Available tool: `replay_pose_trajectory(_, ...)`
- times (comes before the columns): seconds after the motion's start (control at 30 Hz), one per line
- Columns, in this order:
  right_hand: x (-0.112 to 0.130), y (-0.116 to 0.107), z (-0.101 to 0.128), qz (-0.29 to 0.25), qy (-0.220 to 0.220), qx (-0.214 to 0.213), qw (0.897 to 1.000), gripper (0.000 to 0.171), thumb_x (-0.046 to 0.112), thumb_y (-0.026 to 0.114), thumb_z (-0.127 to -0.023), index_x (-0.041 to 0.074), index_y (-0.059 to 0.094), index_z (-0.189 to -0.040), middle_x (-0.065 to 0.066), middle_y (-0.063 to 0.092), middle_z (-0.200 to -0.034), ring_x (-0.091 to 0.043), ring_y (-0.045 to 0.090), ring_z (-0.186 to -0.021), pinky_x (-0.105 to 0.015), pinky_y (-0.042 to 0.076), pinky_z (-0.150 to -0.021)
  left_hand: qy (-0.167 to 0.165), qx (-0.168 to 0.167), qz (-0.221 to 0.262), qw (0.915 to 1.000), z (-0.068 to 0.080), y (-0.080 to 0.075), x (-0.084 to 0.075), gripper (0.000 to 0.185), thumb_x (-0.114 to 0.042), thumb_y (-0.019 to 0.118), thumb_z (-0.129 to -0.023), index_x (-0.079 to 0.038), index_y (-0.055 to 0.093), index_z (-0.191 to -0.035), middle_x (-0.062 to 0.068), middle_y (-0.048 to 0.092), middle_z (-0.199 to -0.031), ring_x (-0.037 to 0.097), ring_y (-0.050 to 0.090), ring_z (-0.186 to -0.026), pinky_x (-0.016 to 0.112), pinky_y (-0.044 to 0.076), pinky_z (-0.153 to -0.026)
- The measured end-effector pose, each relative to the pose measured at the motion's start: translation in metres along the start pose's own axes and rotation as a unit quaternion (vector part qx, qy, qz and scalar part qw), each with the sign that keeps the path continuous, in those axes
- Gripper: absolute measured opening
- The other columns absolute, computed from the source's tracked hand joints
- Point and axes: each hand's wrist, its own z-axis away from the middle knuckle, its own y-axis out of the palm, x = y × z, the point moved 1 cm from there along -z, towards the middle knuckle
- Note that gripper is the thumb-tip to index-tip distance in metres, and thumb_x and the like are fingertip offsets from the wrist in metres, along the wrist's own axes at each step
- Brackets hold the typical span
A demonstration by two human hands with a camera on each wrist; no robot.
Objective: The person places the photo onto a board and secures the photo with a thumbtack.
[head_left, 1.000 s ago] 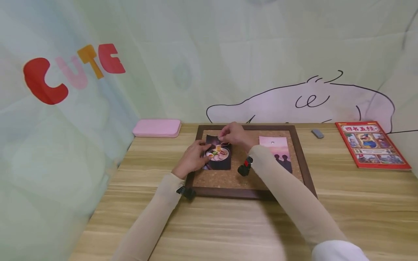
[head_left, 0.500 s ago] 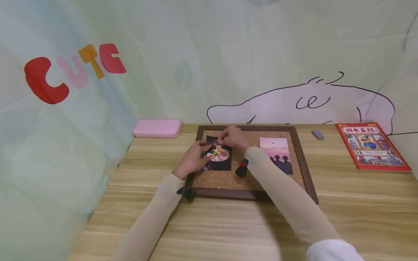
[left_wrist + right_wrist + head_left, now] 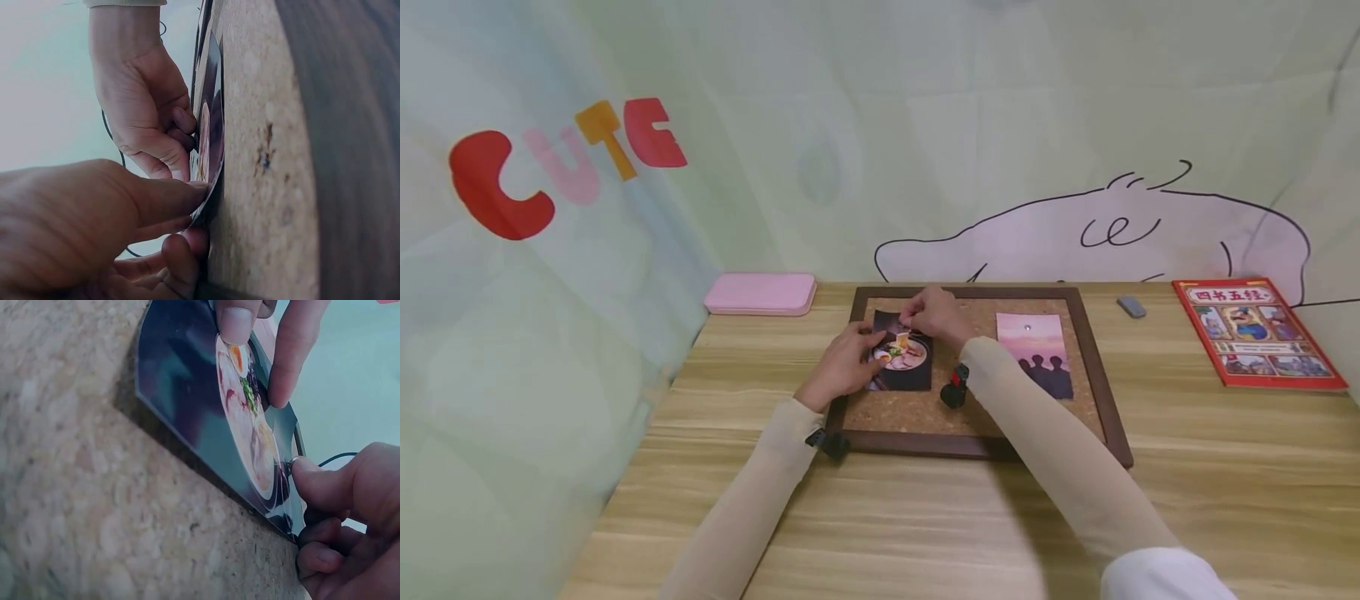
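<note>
A photo of a bowl of ramen (image 3: pixel 904 360) lies on the left part of a cork board (image 3: pixel 880 412) with a dark wooden frame. My left hand (image 3: pixel 842 362) rests on its left side, thumb and finger pressing the picture's face, as the right wrist view shows. At its top, my right hand (image 3: pixel 938 317) pinches a thumbtack (image 3: pixel 292 462), a small metallic glint at the thumb tip and otherwise mostly hidden by the fingers. The photo's near end stands slightly off the cork in the right wrist view. A pink sunset photo (image 3: pixel 1030 337), with a silver tack at its top, lies on the board's right.
Behind the board to the left sits a pink case (image 3: pixel 762 295). A small grey block (image 3: pixel 1131 307) and a red book (image 3: pixel 1255 333) lie to the right on the wooden table (image 3: pixel 880 525). A printed curtain hangs along the back and left.
My right hand has come slightly down toward the photo, and its wrist has shifted a little left, uncovering more of the sunset photo. The left hand stays in place.
</note>
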Motion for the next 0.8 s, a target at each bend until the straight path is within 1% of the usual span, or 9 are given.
replay_pose_trajectory(0.23,0.0007,-0.0004,-0.0023,-0.010,0.021,0.001,1.000,0.016,0.027,0.069,-0.095,0.013,0.073,-0.102,-0.007,0.066,-0.103,-0.024,0.058,-0.092,-0.036,0.045,-0.078,-0.006,0.004,0.000,1.0000,0.0008,-0.0011,-0.0023,0.054,-0.017,0.068,-0.094,0.001,0.054,-0.142,0.028,0.043,-0.149,0.040,0.046,-0.134,0.051,0.037,-0.111)
replay_pose_trajectory(0.4,0.0001,-0.0005,-0.0028,-0.018,0.026,-0.009,0.999,0.015,0.026,0.068,-0.094,0.013,0.073,-0.099,-0.007,0.066,-0.103,-0.023,0.057,-0.092,-0.034,0.045,-0.077,-0.013,0.006,0.003,0.9999,0.0010,-0.0013,-0.0035,0.054,-0.016,0.068,-0.094,-0.001,0.053,-0.143,0.027,0.042,-0.150,0.040,0.045,-0.135,0.050,0.036,-0.112)
replay_pose_trajectory(0.57,-0.0010,0.0001,-0.0032,-0.032,0.027,-0.015,0.999,0.012,0.023,0.069,-0.092,0.013,0.072,-0.097,-0.008,0.066,-0.101,-0.023,0.057,-0.091,-0.034,0.045,-0.076,-0.013,0.010,0.001,0.9999,0.0008,-0.0004,-0.0032,0.054,-0.017,0.068,-0.094,-0.001,0.052,-0.144,0.027,0.041,-0.151,0.041,0.045,-0.135,0.051,0.036,-0.112)
replay_pose_trajectory(0.7,-0.0003,-0.0005,-0.0030,-0.023,0.029,-0.012,0.999,0.013,0.026,0.071,-0.092,0.014,0.072,-0.097,-0.007,0.066,-0.102,-0.023,0.057,-0.092,-0.034,0.044,-0.076,-0.008,0.009,0.001,0.9999,0.0006,-0.0003,-0.0025,0.054,-0.017,0.068,-0.094,0.000,0.052,-0.144,0.027,0.042,-0.150,0.041,0.046,-0.135,0.051,0.037,-0.112)
replay_pose_trajectory(0.8,0.0010,-0.0018,-0.0024,-0.011,0.021,-0.010,1.000,0.014,0.027,0.071,-0.092,0.014,0.073,-0.097,-0.007,0.066,-0.103,-0.023,0.057,-0.091,-0.033,0.043,-0.074,-0.003,0.006,0.001,1.0000,-0.0002,-0.0002,-0.0016,0.054,-0.016,0.068,-0.094,0.000,0.053,-0.143,0.027,0.043,-0.148,0.040,0.046,-0.134,0.050,0.037,-0.111)
